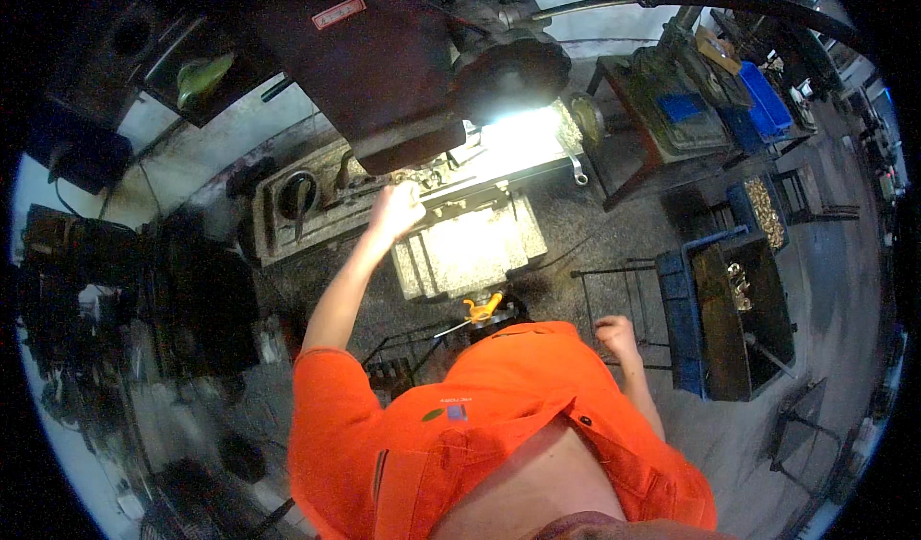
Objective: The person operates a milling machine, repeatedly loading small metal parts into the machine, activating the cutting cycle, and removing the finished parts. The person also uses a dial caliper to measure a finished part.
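Observation:
My left hand (398, 209) reaches up to the front edge of a lit machine table (326, 225). Its fingers are closed beside small metal parts (427, 174) on the table, below a dark machine head (408, 142); what they grip is hidden. Low by my right side is my right hand (616, 335), its fingers curled in and nothing seen in them. A yellow-orange handled tool (483, 308) lies in front of my waist, close to a dark round part of the machine.
A ring-ended wrench (578, 171) hangs at the table's right end. Farther right stand a bench (643, 152) with a blue tray (765, 99), a blue bin (679, 319) with metal pieces beside it, and a crate of small parts (765, 212). A hose (748, 1) arches overhead.

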Demonstrator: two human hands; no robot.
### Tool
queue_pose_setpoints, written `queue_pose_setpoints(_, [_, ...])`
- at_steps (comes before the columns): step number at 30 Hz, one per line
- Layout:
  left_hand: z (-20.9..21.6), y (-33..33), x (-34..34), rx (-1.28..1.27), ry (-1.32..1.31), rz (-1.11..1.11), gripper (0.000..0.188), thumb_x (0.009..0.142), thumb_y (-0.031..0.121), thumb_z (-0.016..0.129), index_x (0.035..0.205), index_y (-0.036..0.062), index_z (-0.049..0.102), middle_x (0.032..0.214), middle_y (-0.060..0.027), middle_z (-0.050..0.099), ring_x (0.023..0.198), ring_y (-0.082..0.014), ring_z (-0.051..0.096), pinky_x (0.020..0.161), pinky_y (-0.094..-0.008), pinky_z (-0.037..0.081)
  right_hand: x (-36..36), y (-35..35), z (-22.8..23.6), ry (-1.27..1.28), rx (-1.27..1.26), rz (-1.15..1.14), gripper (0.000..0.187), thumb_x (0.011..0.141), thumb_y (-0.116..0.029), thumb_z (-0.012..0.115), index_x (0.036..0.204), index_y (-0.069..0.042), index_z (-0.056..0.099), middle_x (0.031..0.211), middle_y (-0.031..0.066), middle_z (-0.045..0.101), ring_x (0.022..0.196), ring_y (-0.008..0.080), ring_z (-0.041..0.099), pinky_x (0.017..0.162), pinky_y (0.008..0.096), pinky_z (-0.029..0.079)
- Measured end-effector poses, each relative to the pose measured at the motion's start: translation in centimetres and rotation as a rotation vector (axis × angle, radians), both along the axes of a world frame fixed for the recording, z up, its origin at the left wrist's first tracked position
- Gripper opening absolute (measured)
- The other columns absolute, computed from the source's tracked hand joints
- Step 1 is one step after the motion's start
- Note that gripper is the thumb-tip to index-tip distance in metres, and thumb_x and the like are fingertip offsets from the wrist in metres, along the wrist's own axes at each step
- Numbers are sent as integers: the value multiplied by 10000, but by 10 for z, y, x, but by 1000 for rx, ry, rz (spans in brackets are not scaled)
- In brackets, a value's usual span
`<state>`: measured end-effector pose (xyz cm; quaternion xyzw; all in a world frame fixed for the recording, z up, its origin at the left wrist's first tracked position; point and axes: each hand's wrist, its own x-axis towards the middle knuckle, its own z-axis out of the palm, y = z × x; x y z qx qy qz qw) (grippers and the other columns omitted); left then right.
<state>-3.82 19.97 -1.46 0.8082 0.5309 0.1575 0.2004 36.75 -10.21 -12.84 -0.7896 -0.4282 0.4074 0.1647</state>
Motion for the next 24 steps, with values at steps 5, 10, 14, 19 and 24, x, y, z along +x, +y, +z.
queue_pose_setpoints(5, [2, -96, 66, -119, -277, -155, 188, 612, 154, 661, 756, 50, 600, 521, -49, 536, 454, -129, 499, 466, -290, 425, -75, 77, 59, 626, 289, 144, 335, 695, 53, 509, 986, -22, 657, 956, 65, 657, 856, 150, 613, 746, 259, 486])
queue_pose_setpoints(10, [-25, -155, 117, -279, -325, -337, 182, 685, 107, 645, 836, 29, 579, 537, -27, 515, 488, -61, 468, 449, -245, 386, -119, 96, 73, 758, 273, 228, 325, 608, 37, 503, 874, -17, 681, 746, 23, 650, 684, 82, 558, 637, 230, 451])
queue_pose_setpoints(14, [-22, -173, 130, -342, -480, -343, 167, 687, 110, 664, 806, 31, 578, 500, -40, 471, 433, -114, 430, 429, -283, 375, -119, 66, 101, 578, 343, 100, 285, 600, -28, 500, 814, -12, 687, 704, 29, 644, 654, 86, 558, 619, 242, 453])
queue_pose_setpoints(19, [-26, -180, 132, -356, -441, -515, 238, 740, 102, 667, 946, 19, 584, 566, -50, 540, 485, -89, 484, 465, -252, 398, -106, 34, 96, 619, 519, -35, 262, 628, 12, 494, 818, 30, 674, 734, 87, 657, 642, 127, 599, 612, 253, 489])
queue_pose_setpoints(24, [-50, -164, 85, -411, -393, -359, 263, 790, 145, 640, 1014, 26, 573, 613, -92, 572, 542, -158, 543, 520, -298, 436, -27, -1, 160, 495, 490, -441, 211, 623, 22, 561, 790, 9, 689, 718, 97, 657, 610, 146, 608, 562, 258, 502])
